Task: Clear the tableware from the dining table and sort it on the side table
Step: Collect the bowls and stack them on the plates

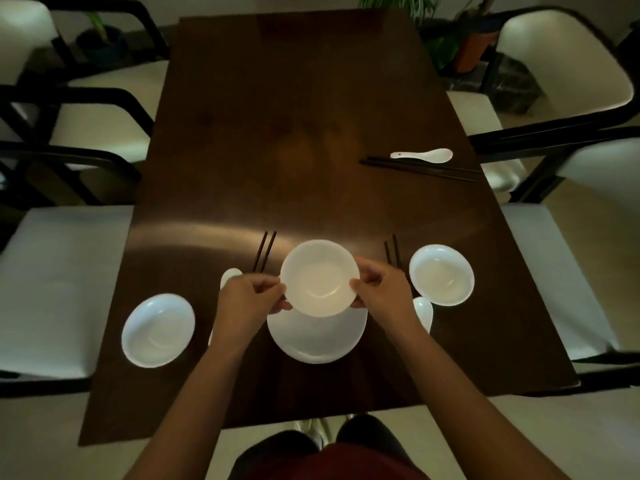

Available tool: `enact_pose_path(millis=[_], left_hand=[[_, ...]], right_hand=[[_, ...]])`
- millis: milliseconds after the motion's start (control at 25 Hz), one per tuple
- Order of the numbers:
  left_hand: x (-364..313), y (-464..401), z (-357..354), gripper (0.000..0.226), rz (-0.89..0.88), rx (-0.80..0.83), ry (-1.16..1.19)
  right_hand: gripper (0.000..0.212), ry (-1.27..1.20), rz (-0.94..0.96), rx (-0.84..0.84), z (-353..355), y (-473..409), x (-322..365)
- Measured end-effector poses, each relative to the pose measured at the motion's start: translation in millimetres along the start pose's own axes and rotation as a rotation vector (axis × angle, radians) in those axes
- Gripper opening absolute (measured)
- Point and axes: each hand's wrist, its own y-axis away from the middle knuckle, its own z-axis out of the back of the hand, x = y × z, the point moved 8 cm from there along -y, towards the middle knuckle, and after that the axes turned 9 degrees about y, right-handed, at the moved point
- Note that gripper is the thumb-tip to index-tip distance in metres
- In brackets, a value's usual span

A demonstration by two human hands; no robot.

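Both hands pinch a small white bowl (319,277) by its rim, left hand (250,299) and right hand (384,292) on opposite sides, at lower centre of the frame above a larger plate (317,341) on the dark worktop (294,133).

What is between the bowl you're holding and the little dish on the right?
In the head view, a pair of dark chopsticks lies on the table between the held bowl and the right dish, partly hidden by the right hand.
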Motion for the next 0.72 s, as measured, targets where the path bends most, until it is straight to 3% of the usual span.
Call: enact_pose_path(millis=[240,560,640,720], left_hand=[[57,18,-16,0.011,0.092,-0.043,0.015],[63,15,-19,0.008,0.093,-0.058,0.055],[67,14,-18,0.008,0.105,-0.059,0.056],[71,13,-18,0.01,0.111,-0.052,0.051]], right_hand=[[0.038,0.222,-0.023,0.02,-19,12,-43],[0.034,0.121,-0.07,0.084,-6,6,-47],[0.026,0.012,-0.129,-0.074,35,3,-56],[0.025,-0.075,-0.226,-0.345,98,2,-75]])
